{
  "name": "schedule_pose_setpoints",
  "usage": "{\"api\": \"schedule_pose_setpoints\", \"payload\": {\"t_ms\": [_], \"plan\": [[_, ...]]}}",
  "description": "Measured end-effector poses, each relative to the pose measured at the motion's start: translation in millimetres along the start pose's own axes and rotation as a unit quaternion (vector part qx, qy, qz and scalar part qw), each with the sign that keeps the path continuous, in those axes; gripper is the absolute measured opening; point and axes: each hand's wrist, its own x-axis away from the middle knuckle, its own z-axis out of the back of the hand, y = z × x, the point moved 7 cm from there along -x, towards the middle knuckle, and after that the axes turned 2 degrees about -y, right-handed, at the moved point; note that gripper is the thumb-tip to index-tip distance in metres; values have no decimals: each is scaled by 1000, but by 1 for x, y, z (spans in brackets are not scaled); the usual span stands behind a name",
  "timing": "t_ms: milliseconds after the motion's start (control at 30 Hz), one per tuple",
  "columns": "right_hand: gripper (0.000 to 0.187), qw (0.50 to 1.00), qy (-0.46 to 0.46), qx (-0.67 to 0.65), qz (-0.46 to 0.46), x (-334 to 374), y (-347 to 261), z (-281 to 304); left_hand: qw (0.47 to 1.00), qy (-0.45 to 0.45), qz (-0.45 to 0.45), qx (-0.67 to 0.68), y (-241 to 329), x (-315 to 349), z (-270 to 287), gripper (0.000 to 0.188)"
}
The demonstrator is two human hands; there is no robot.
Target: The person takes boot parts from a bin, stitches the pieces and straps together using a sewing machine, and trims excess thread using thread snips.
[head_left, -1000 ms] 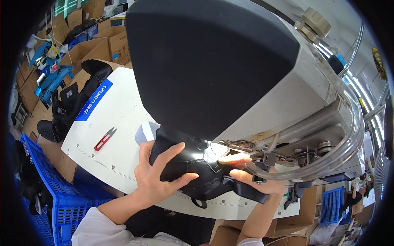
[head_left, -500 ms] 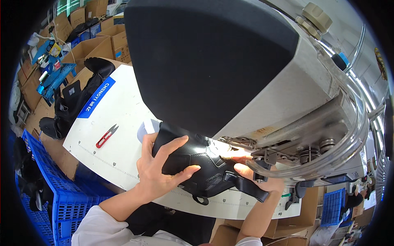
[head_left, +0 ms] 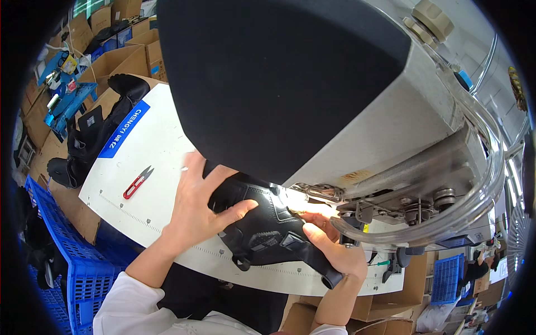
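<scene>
head view, left hand (head_left: 194,204) splayed on workpiece (head_left: 263,223), right hand (head_left: 339,252) pinching it

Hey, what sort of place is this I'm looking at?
Probably a footwear or leather-goods sewing workshop: there's what looks like an industrial sewing machine, a stitched black piece beneath it, and black boots lying beyond the worktable.

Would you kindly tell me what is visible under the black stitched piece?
Beyond the lower edge of the black stitched piece, the white tabletop shows; whatever lies directly beneath is covered and cannot be seen.
</scene>
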Motion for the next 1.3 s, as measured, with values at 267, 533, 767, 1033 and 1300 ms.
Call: {"api": "schedule_pose_setpoints", "payload": {"t_ms": [267, 533, 767, 1033, 1300], "plan": [[20, 969, 163, 172, -71, -9, -34, 13, 991, -105, -80, -22, 80, 49, -52, 54], [17, 978, 179, 110, -14, -58, -52, 0, 977, -47, -163, -132, 64, 62, -69, 38], [15, 981, 188, 40, 36, -56, -34, -11, 979, -41, -165, -112, 68, 55, -57, 34], [13, 976, 194, -26, 92, -33, -5, -11, 977, -56, -188, -87, 61, 43, -42, 29], [11, 963, 208, -84, 151, -67, -11, -27, 969, -134, -207, -3, 32, 36, -34, 23]]}}
